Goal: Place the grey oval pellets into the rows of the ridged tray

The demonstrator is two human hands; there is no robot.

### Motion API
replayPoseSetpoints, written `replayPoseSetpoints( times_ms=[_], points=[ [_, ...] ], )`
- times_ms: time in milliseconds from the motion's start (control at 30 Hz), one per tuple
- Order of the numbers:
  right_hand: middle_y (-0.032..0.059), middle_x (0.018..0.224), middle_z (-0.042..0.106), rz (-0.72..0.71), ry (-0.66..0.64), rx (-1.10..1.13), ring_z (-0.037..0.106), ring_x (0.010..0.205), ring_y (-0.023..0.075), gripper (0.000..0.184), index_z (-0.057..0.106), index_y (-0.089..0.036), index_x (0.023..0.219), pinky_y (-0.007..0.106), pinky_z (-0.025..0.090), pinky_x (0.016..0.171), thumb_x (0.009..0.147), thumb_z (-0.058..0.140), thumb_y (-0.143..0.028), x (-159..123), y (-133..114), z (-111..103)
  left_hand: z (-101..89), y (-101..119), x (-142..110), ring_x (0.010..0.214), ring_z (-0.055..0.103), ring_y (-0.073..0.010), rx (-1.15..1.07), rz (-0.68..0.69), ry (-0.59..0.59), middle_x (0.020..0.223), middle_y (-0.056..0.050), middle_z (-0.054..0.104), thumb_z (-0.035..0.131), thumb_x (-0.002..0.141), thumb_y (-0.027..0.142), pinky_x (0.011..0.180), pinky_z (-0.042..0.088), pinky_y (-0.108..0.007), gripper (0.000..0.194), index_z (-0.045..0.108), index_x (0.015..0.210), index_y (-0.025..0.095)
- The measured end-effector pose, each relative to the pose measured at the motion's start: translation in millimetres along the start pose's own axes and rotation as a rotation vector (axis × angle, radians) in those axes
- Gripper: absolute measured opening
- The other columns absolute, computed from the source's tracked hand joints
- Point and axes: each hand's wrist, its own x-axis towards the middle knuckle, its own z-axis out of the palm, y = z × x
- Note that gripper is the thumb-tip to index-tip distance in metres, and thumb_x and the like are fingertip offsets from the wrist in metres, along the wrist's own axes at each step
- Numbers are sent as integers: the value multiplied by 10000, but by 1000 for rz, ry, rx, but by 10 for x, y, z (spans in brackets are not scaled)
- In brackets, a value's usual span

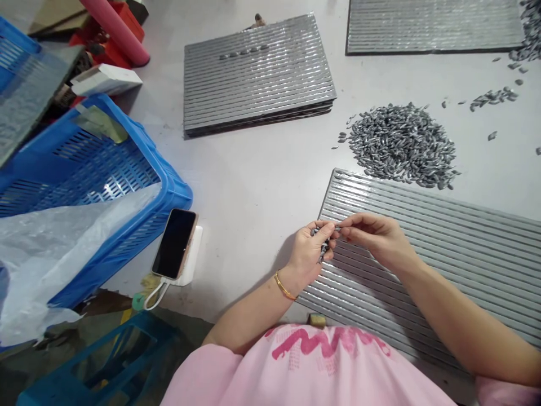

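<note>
My left hand (pixel 310 251) is closed round a cluster of small grey pointed pieces (pixel 324 248), several of which show between the fingers. With thumb and forefinger pinched together, my right hand (pixel 378 237) meets the left fingertips at one small grey piece (pixel 337 228). Both hands are over the left end of a grey ridged board (pixel 456 242) lying in front of me. Just beyond that board is a large heap of the same grey pieces (pixel 401 144). The inside of the right palm is mostly hidden.
A stack of ridged boards (pixel 257 79) with a short row of pieces on top lies farther back. Another ridged board (pixel 435 25) is at the back right, near loose pieces (pixel 493 98). On the left are a blue basket (pixel 169 189), a phone (pixel 174 243) and a blue stool (pixel 84 366).
</note>
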Motion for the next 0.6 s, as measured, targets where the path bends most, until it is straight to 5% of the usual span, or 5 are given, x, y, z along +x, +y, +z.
replayPoseSetpoints(
  times_ms=[233, 600],
  points=[
    [25, 801, 728, -11, 23, 35, 681, 740, 177, 212, 755, -256, 901, 327, 586, 682, 783, 794, -428, -51, 34, 17, 20, 11, -17, 584, 478, -62, 82, -9, 13, 732, 10, 572, 812, 698, 357, 433, 253, -189, 304, 627, 848, 169],
    [45, 1029, 706, -407, 75, -351, 669, 951, 221, 110, 719, -311, 997, 379, 559, 780, 917, 644, -305, -76, 65, 25, 6, 7, -11, 575, 483, -61, 130, -50, -44, 732, 8, 562, 792, 728, 391, 416, 246, -177, 322, 627, 884, 162]
  ],
)
